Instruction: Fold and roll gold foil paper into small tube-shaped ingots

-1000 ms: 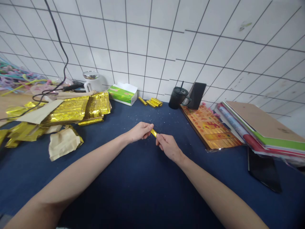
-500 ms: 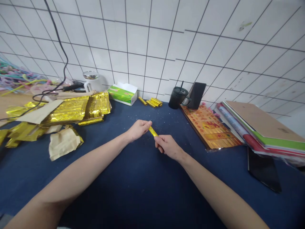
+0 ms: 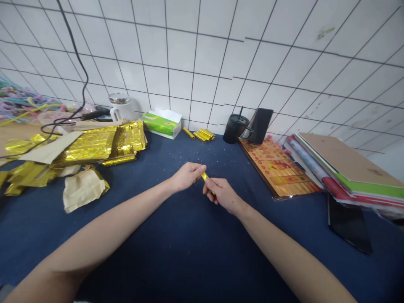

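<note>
Between my two hands is a small gold foil paper roll point(image 3: 205, 176), held slantwise above the dark blue tabletop point(image 3: 189, 244). My left hand point(image 3: 188, 175) pinches its upper end between thumb and fingers. Lower down, my right hand point(image 3: 221, 192) is closed around the roll and covers most of it. Behind my hands, near the wall, lie several finished-looking gold rolls point(image 3: 204, 135), with a single gold roll point(image 3: 188, 133) just left of them.
At left lie a stack of gold foil paper point(image 3: 88, 145) and a crumpled paper piece point(image 3: 82, 189). A green tissue box point(image 3: 162, 123), a white mug point(image 3: 120, 107), a dark cup point(image 3: 235, 128) and a propped phone point(image 3: 260, 125) line the wall. Orange packets point(image 3: 277, 168) and folders point(image 3: 350, 164) lie right.
My left hand has shifted slightly right and down, closer to my right hand. Less of the gold roll shows between them, and my right hand now covers more of it.
</note>
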Motion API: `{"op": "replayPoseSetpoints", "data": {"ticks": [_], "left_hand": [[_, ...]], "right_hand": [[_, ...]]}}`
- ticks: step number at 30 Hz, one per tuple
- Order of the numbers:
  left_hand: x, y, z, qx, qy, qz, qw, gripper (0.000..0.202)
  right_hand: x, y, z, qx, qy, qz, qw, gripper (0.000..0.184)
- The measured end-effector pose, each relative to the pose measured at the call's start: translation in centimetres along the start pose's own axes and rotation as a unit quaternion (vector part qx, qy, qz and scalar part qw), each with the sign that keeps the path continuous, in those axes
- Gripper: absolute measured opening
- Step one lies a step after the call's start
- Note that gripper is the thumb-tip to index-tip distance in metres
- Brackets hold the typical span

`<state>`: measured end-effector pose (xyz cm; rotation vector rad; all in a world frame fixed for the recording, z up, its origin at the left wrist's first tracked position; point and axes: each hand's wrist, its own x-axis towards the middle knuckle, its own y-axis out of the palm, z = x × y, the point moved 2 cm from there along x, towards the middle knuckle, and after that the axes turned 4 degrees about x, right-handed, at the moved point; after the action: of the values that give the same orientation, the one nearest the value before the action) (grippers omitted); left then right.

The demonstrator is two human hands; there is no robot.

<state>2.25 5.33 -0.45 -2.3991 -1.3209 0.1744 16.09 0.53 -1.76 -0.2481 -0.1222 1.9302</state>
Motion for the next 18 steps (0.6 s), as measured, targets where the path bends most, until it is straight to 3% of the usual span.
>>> {"op": "replayPoseSetpoints", "data": {"ticks": [3, 6, 8, 10, 13, 15, 18], "left_hand": [[0.0, 0.3, 0.1, -0.002, -0.011, 0.006, 1.000, 0.049], [0.0, 0.4, 0.3, -0.023, -0.037, 0.007, 0.999, 0.049], [0.1, 0.4, 0.4, -0.034, -0.047, 0.000, 0.998, 0.049], [0.1, 0.3, 0.4, -0.037, -0.045, -0.011, 0.998, 0.049], [-0.1, 0.3, 0.0, -0.016, -0.018, -0.005, 1.000, 0.049], [-0.3, 0.6, -0.3, 0.000, 0.004, 0.028, 1.000, 0.048], [-0.4, 1.1, -0.7, 0.012, 0.019, 0.066, 0.998, 0.048]], "right_hand": [[-0.2, 0.1, 0.3, -0.132, -0.049, -0.036, 0.989, 0.037], [-0.4, 0.0, 0.5, -0.304, -0.093, -0.095, 0.943, 0.033], [-0.5, 0.0, 0.5, -0.357, -0.098, -0.123, 0.921, 0.032], [-0.4, -0.1, 0.5, -0.314, -0.084, -0.121, 0.938, 0.036], [-0.1, -0.2, 0.4, -0.140, -0.035, -0.064, 0.987, 0.045], [0.0, -0.1, 0.3, -0.059, -0.012, -0.022, 0.998, 0.044], [0.1, -0.1, 0.1, -0.042, -0.012, 0.008, 0.999, 0.037]]}}
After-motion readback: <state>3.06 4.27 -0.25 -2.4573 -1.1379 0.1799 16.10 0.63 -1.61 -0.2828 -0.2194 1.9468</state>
